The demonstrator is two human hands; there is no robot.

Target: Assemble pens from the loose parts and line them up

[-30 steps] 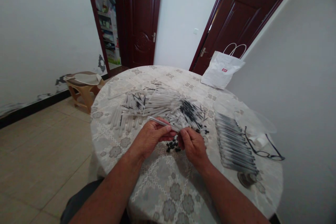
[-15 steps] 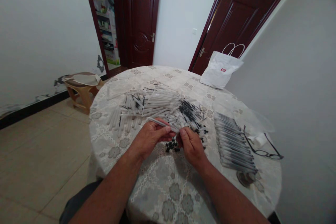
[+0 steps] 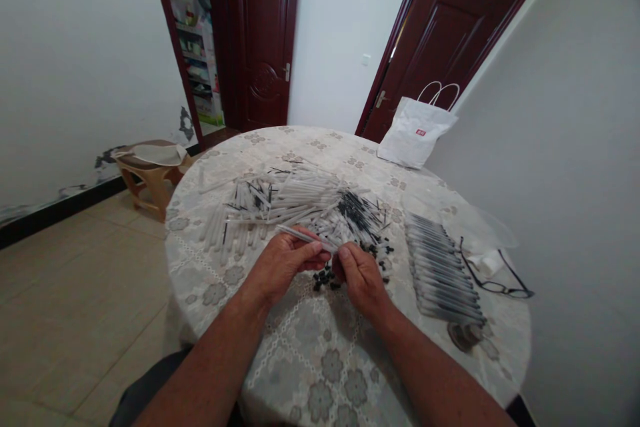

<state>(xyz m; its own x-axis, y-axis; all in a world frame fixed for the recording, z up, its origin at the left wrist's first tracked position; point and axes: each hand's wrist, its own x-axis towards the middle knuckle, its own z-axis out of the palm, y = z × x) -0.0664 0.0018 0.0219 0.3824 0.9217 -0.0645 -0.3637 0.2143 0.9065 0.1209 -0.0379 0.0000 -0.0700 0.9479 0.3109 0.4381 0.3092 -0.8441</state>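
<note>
My left hand (image 3: 293, 257) is closed around a slim translucent pen (image 3: 297, 233) with a dark line inside. The fingers of my right hand (image 3: 361, 275) pinch at the pen's right end; any small part between them is hidden. Small black plugs (image 3: 326, 277) lie scattered below and beside both hands. Beyond them spreads a heap of whitish pen barrels (image 3: 300, 193), with a bundle of thin dark refills (image 3: 357, 213) on its right side. To the right, many similar pens (image 3: 443, 270) are laid side by side in a row.
A round table with a patterned cloth (image 3: 330, 380) carries everything. Black-framed glasses (image 3: 505, 290), a clear plastic bag (image 3: 487, 223) and a small round brownish object (image 3: 464, 335) are at the right. A white paper bag (image 3: 417, 133) stands at the back. A stool (image 3: 150, 177) is at left.
The view has shifted slightly, so the scene sits a little further left. Both hands keep the same hold on the pen, with hardly any movement.
</note>
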